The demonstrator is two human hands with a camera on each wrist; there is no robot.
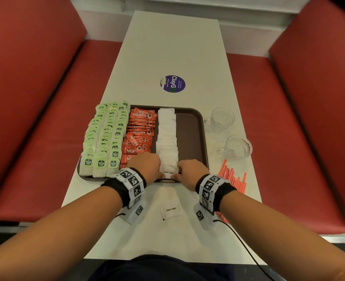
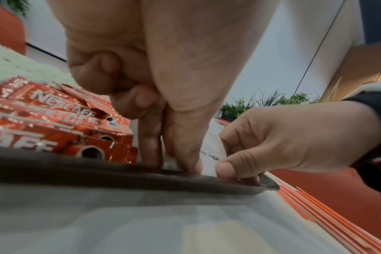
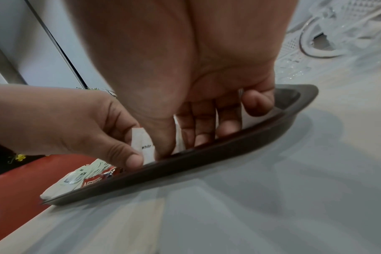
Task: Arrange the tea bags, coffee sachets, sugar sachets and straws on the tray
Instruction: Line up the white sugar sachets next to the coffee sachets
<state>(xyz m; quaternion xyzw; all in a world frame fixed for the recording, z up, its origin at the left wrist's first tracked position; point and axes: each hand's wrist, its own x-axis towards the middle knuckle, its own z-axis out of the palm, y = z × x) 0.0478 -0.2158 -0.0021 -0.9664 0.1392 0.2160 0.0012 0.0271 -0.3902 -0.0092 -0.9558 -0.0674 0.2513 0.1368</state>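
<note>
A person sits at a long white worktop [image 1: 173, 47] between red bench seats, both hands at the near edge of a dark brown tray [image 1: 196, 126]. The tray holds three groups running away from the person: green-tagged tea bags [image 1: 104, 136] in rows on the left, red coffee sachets [image 1: 140, 130] beside them, and a single overlapping line of white sugar sachets [image 1: 167, 136] in the middle. The right strip of the tray is bare, probably kept for the straws.

The left hand [image 1: 147, 165] and right hand [image 1: 192, 171] meet at the nearest sachet of the sugar line [image 1: 169, 173], printed "White Sugar". The left wrist view shows the left thumb and a finger [image 2: 150, 146] pinching its left edge, tips down at the tray's rim. The right thumb [image 3: 165, 137] presses its other edge, with the right fingers [image 3: 207, 127] curled behind it. Held from both sides, the sachet seems to be getting squared up so the line stays straight and tight against the rim.

One more sugar sachet [image 1: 170, 209] lies loose on the worktop between the forearms, not yet placed. The orange straws [image 1: 233, 177] lie in a bundle on the worktop right of the tray, and two empty glass cups [image 1: 222, 118] stand beyond them.
</note>
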